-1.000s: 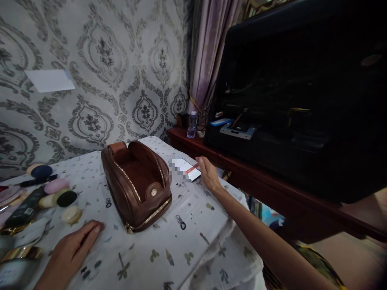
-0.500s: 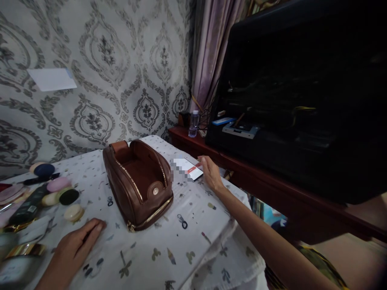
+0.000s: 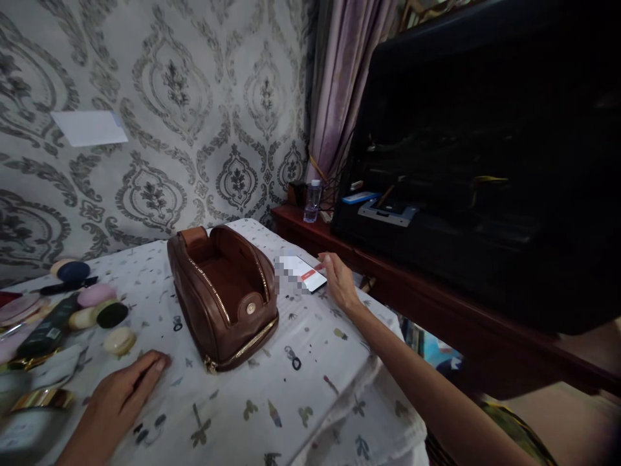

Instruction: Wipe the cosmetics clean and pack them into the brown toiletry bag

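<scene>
A brown leather toiletry bag (image 3: 194,304) stands on the cloth-covered table, its zipped top spread wide and its inside showing bare lining. To its right lies a phone (image 3: 316,281) with a lit screen, part of it blurred out. My right hand (image 3: 341,283) is at the phone's right edge, fingertips stretched toward the screen; the other fingers are partly hidden. Left of the bag's front, my left hand (image 3: 121,396) rests on the cloth with its fingers curled together and nothing showing in them. Nearest to it is a small cream-coloured round jar (image 3: 119,340).
Several cosmetics crowd the table's left side, among them a dark green tube (image 3: 48,329), a pink sponge (image 3: 97,295) and a gold-banded jar (image 3: 41,400). Behind the right hand, a reddish wooden stand (image 3: 301,223) holds a water bottle (image 3: 312,202) and a large black television (image 3: 475,149).
The view has shifted very slightly. Both hands, the bag and the phone stay in place.
</scene>
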Motion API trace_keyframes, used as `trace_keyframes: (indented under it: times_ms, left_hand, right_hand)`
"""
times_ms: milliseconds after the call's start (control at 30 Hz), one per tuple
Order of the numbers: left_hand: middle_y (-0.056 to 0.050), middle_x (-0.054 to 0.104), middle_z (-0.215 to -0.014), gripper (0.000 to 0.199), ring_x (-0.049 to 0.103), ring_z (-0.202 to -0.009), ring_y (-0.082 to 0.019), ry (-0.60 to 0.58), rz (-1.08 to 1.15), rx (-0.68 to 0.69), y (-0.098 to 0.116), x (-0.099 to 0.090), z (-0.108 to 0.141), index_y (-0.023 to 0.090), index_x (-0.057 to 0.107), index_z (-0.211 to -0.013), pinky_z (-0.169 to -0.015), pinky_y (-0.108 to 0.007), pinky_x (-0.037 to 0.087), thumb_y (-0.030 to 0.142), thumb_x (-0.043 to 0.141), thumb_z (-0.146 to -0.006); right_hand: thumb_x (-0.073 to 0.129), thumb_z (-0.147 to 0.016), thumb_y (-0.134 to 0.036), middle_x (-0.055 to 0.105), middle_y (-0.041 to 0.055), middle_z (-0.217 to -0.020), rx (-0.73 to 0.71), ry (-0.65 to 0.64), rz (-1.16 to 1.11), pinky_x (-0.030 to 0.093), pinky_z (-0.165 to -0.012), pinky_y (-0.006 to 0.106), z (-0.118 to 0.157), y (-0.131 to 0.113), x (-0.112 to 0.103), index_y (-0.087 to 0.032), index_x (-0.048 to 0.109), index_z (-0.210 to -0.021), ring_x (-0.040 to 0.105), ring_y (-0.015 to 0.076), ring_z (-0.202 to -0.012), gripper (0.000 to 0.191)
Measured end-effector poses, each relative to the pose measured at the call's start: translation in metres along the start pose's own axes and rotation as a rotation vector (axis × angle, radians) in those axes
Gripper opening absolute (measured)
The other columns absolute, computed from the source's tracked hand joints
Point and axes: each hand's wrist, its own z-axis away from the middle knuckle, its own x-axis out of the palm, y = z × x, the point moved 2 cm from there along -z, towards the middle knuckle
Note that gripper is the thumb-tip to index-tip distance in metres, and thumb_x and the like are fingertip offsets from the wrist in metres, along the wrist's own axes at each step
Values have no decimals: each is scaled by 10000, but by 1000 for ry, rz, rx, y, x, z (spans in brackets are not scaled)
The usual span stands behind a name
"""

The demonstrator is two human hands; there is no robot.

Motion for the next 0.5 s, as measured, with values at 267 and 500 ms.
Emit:
trace_keyframes:
  times_ms: [267, 500]
  left_hand:
    - [14, 731, -780, 420, 690, -732, -193, -39, 3, 0, 14, -4, 2, 253, 657, -875, -667, -242, 501, 554, 368, -920]
    - [-15, 660, -726, 335, 610, -697, -178, -15, 54, 37, 19, -4, 0, 210, 626, -819, -681, -263, 401, 378, 366, -948]
  right_hand:
    - [267, -959, -611, 696, 81, -745, -26, 180, -90, 481, -820, 383, 2, -15, -10, -163, 644, -927, 645, 236, -794, 587]
    - [431, -988, -320, 694, 27, -717, -510, 17, -255, 511, -726, 307, 61, -143, -29, -225, 685, -928, 672, 184, -733, 278]
